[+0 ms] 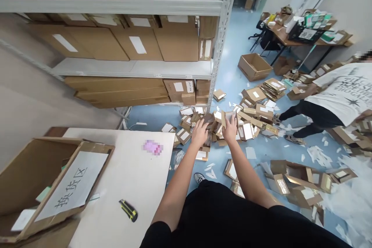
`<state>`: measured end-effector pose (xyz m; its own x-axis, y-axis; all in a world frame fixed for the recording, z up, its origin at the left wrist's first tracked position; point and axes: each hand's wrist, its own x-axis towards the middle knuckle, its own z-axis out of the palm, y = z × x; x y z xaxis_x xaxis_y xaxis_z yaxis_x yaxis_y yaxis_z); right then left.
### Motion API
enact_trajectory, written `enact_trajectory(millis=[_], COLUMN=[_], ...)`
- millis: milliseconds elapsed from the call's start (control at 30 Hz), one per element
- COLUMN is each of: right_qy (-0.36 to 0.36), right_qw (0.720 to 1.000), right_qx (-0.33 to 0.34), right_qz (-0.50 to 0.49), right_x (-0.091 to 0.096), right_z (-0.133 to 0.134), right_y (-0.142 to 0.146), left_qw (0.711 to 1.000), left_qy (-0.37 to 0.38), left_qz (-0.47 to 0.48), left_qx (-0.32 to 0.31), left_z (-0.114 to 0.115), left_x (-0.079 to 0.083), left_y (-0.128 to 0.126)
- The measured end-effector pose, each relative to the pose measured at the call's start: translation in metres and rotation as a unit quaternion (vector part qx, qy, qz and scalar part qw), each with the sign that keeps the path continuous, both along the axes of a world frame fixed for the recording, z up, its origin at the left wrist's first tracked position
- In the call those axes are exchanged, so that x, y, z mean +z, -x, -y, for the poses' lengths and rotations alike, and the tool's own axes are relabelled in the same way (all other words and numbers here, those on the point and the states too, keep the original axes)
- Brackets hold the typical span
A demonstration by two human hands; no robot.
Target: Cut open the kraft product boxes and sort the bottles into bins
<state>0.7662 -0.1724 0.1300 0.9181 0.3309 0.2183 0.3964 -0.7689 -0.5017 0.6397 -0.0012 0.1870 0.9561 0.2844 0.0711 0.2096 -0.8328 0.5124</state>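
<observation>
Both my arms reach forward over a heap of small cardboard boxes on the floor. My left hand (200,133) has its fingers stretched forward beside a dark brown open box (208,119); I see nothing held in it. My right hand (230,128) is on a small open cardboard box (223,118) with a pale greyish inside, its thumb and fingers around the near part. The hand hides some of this box. More boxes with white labels, such as a flat one (201,155), lie below and around the hands.
A white table (110,174) at left bears a yellow-black utility knife (128,210) and a large labelled carton (95,146). Metal shelving (216,58) holds cartons. A co-worker (328,100) bends at right among boxes. Paper scraps and plastic wrap (345,197) litter the floor.
</observation>
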Motion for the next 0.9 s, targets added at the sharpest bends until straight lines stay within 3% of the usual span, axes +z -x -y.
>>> enact_trajectory(millis=[100, 267, 367, 500, 600, 700, 900], right_qy=[-0.041, -0.097, -0.111, -0.117, -0.123, -0.137, -0.151], right_qw=[0.995, 0.962, 0.935, 0.886, 0.843, 0.794, 0.679], right_qx=[0.089, 0.25, 0.332, 0.448, 0.523, 0.592, 0.718], right_qz=[0.025, 0.059, 0.056, 0.033, 0.015, -0.002, -0.034], right_x=[0.004, 0.027, 0.036, 0.039, 0.04, 0.045, 0.058], right_z=[-0.031, -0.115, -0.166, -0.22, -0.245, -0.255, -0.228], right_y=[0.018, 0.062, 0.097, 0.165, 0.233, 0.313, 0.485], left_qw=[0.999, 0.984, 0.963, 0.918, 0.876, 0.835, 0.749], left_qy=[0.004, -0.025, -0.043, -0.054, -0.059, -0.066, -0.081], left_qz=[0.017, 0.07, 0.084, 0.091, 0.09, 0.085, 0.083], left_qx=[0.042, 0.162, 0.253, 0.382, 0.471, 0.539, 0.652], left_z=[-0.019, -0.054, -0.07, -0.078, -0.067, -0.043, 0.034], left_x=[0.0, 0.015, 0.025, 0.031, 0.031, 0.032, 0.037], left_y=[0.03, 0.093, 0.145, 0.235, 0.314, 0.392, 0.532])
